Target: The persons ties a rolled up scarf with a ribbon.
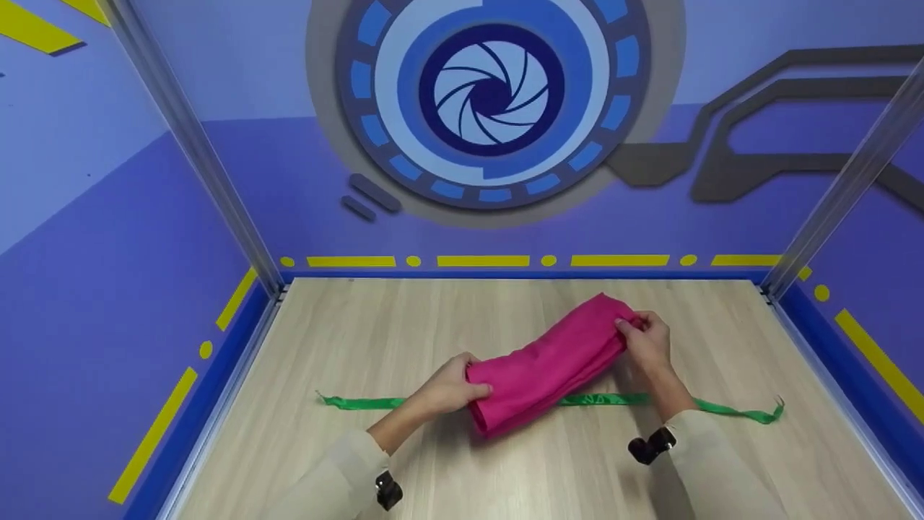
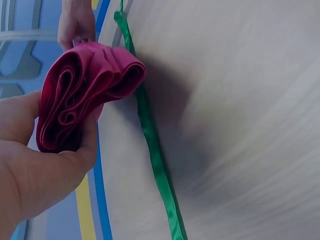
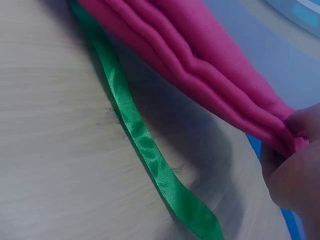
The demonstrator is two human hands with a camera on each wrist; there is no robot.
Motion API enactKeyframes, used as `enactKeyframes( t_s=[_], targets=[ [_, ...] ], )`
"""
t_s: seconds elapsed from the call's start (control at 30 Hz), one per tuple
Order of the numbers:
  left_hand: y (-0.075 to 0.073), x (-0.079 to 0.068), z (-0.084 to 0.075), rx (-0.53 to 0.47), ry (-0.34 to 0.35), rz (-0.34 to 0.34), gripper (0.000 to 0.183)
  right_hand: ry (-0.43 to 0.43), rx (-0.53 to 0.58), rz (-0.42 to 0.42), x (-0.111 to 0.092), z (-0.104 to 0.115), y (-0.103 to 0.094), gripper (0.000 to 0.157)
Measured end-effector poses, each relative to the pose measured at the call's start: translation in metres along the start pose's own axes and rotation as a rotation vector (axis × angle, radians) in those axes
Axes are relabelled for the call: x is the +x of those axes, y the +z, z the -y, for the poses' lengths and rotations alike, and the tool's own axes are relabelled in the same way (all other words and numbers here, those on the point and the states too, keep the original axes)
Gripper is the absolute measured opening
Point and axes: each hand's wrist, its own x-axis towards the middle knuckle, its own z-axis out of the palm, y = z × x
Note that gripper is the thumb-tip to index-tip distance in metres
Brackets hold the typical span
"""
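Both hands hold a rolled pink cloth by its ends, above the table and over a green ribbon. My left hand grips the near left end, thumb on top. In the left wrist view the open end of the cloth shows its coiled layers between thumb and fingers. My right hand pinches the far right end, which sits higher and farther back. Seen from the right wrist, long folds run along the cloth. The ribbon lies stretched left to right, its middle hidden behind the roll.
A pale wooden table carries the ribbon. Blue and purple panels rise at its back and both sides, with metal posts at the back corners. Shadows of the arms and cloth fall on the tabletop.
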Motion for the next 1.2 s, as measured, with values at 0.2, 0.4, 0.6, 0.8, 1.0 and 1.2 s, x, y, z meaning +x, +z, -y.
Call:
enactKeyframes(
  t_s=[0.2, 0.4, 0.6, 0.8, 1.0, 1.2],
  targets=[
    [0.013, -0.008, -0.003, 0.051, -0.026, 0.026, 0.035, -0.001, 0.001, -0.019, 0.002, 0.000, 0.001, 0.031],
    [0.025, -0.015, -0.001, 0.064, -0.025, 0.086, 0.031, 0.021, 0.059, 0.005, 0.003, 0.003, 0.005, 0.029],
    [0.033, -0.020, -0.006, 0.124, -0.020, 0.140, 0.033, 0.005, 0.069, 0.007, 0.004, 0.005, 0.008, 0.025],
    [0.039, -0.021, -0.001, 0.166, -0.033, 0.177, 0.038, 0.001, 0.047, 0.028, 0.000, -0.003, 0.009, 0.027],
    [0.040, -0.020, 0.004, 0.199, -0.048, 0.178, 0.037, 0.012, 0.063, 0.058, -0.002, -0.010, 0.010, 0.028],
    [0.039, -0.018, 0.014, 0.230, -0.046, 0.188, 0.038, 0.070, 0.073, 0.136, -0.002, -0.018, 0.005, 0.036]
  ],
)
